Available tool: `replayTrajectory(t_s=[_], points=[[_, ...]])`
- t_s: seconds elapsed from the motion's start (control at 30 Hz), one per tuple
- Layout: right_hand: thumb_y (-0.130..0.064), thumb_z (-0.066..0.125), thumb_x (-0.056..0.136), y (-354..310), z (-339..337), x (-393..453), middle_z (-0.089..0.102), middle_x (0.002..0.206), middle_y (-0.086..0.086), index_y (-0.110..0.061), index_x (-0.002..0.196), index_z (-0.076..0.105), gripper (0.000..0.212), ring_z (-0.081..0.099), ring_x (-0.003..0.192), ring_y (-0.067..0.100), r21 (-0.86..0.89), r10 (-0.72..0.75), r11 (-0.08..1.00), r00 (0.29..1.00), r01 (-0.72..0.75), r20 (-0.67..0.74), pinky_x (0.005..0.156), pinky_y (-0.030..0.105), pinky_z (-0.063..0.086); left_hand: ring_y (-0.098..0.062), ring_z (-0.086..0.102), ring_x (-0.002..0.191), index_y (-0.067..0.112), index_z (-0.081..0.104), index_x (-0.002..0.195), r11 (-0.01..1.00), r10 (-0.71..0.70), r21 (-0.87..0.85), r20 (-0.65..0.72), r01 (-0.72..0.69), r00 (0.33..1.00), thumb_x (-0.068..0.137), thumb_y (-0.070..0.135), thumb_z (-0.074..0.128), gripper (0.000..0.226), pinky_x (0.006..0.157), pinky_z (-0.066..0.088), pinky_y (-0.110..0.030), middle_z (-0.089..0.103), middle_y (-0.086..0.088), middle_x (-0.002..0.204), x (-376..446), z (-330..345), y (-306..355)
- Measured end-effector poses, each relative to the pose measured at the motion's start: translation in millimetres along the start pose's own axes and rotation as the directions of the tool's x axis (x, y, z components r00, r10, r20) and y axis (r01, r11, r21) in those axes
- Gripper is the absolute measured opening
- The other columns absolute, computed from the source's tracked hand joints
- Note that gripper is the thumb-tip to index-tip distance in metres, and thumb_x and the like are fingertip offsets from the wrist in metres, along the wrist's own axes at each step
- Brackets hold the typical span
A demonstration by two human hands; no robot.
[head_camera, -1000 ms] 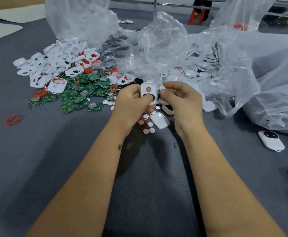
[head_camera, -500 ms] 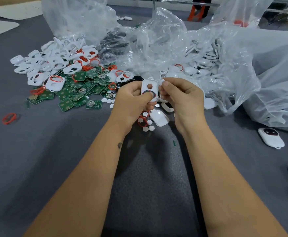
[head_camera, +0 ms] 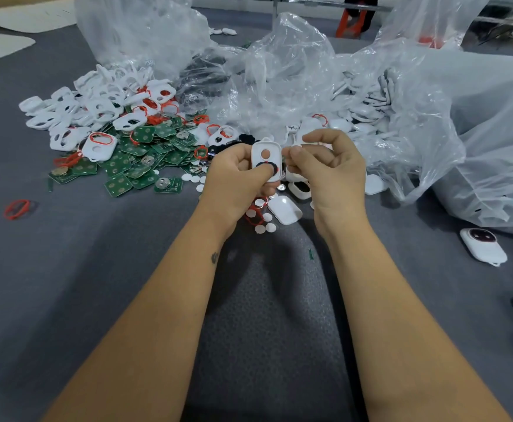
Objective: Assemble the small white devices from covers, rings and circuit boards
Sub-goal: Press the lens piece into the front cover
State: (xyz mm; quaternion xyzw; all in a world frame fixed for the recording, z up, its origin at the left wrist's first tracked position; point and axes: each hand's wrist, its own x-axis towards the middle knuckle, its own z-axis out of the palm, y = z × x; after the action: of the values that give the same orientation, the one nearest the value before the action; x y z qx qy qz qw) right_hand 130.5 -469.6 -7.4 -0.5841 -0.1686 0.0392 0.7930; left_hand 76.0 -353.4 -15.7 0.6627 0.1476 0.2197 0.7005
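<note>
— So, where is the cover just now?

— The white cover [head_camera: 266, 161] is up off the grey table [head_camera: 96, 284], gripped in the left hand [head_camera: 237, 181]: fingers curled behind it, thumb pressed over the dark lower opening (the small round hole above it shows plain).

— And the right hand?

— The right hand [head_camera: 329, 175] sits just beside the cover's right edge, fingers curled, thumb and forefinger nipped together near that edge. Whether they pinch a small part I cannot tell.

— What lies under the hands?

— A white back shell [head_camera: 285, 210], small white discs [head_camera: 265, 228] and a red ring [head_camera: 253, 220], all on the table.

— The stock?

— To the left, a heap of white covers [head_camera: 75, 111] beside green circuit boards [head_camera: 139, 166]; one loose red ring [head_camera: 16, 208] lies well apart from them. Behind, clear plastic bags [head_camera: 401, 95] hold more white shells. At right, a finished white device [head_camera: 483, 246] rests on the table.
</note>
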Motion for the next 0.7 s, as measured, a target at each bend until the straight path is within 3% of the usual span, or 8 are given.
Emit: replayTrajectory(t_s=[0.1,0.2,0.3,0.47,0.57,0.7], points=[[0.004,0.068,0.084,0.7,0.9,-0.6,0.073,0.079,0.008,-0.009,0.087,0.065,0.015,0.069,0.076,0.017,-0.033,-0.027,0.999,1.0,0.027,-0.007,0.074,0.026,0.057,-0.011,0.066,0.059,0.011,0.065,0.087,1.0,-0.003,0.001,-0.01,0.003,1.0,0.088,-0.003,0.06,0.015,0.053,0.052,-0.019,0.071,0.003,0.069,0.9,-0.3,-1.0],[0.003,0.07,0.082,-0.2,2.1,-0.9,0.069,0.075,-0.003,-0.017,0.078,0.068,0.021,0.063,0.073,0.007,-0.172,-0.132,0.977,0.991,0.126,-0.026,0.072,0.02,0.051,-0.011,0.066,0.059,0.011,0.064,0.087,1.0,-0.002,0.012,-0.012,0.002,1.0,0.089,-0.004,0.06,0.016,0.054,0.052,-0.019,0.07,0.0,0.071,1.2,0.1,-2.0],[0.001,0.069,0.081,0.5,4.5,-2.6,0.066,0.073,-0.001,-0.024,0.074,0.067,0.026,0.059,0.071,0.009,-0.272,-0.179,0.947,0.984,0.17,-0.009,0.07,0.022,0.05,-0.012,0.064,0.057,0.006,0.064,0.092,0.999,0.006,0.044,-0.004,-0.006,1.0,0.089,-0.004,0.059,0.012,0.054,0.052,-0.02,0.07,-0.006,0.075,1.1,-0.1,-2.9],[0.002,0.067,0.079,1.8,8.1,-4.6,0.063,0.067,-0.003,-0.022,0.073,0.069,0.025,0.054,0.061,0.003,-0.327,-0.115,0.939,0.993,0.104,-0.017,0.058,0.012,0.046,-0.013,0.063,0.056,-0.002,0.064,0.102,0.996,0.025,0.081,0.006,-0.025,1.0,0.089,-0.003,0.059,0.014,0.057,0.053,-0.023,0.069,-0.012,0.079,0.3,-0.8,-3.3],[0.0,0.069,0.079,1.5,7.0,-4.5,0.068,0.069,-0.002,-0.02,0.075,0.071,0.021,0.058,0.063,0.003,-0.34,-0.09,0.937,0.996,0.08,-0.014,0.06,0.013,0.047,-0.013,0.063,0.055,-0.002,0.064,0.102,0.996,0.026,0.091,-0.002,-0.026,1.0,0.089,-0.002,0.059,0.014,0.057,0.054,-0.023,0.07,-0.015,0.083,0.7,-0.9,-3.5],[0.005,0.063,0.084,2.6,5.8,-3.3,0.06,0.075,-0.004,-0.022,0.09,0.069,0.028,0.052,0.066,0.004,-0.363,-0.092,0.927,0.995,0.095,0.025,0.065,0.015,0.047,-0.014,0.066,0.057,0.004,0.066,0.094,0.997,0.023,0.078,-0.018,-0.022,1.0,0.087,-0.003,0.059,0.012,0.056,0.054,-0.023,0.071,-0.008,0.074,1.4,-0.5,-4.6]])
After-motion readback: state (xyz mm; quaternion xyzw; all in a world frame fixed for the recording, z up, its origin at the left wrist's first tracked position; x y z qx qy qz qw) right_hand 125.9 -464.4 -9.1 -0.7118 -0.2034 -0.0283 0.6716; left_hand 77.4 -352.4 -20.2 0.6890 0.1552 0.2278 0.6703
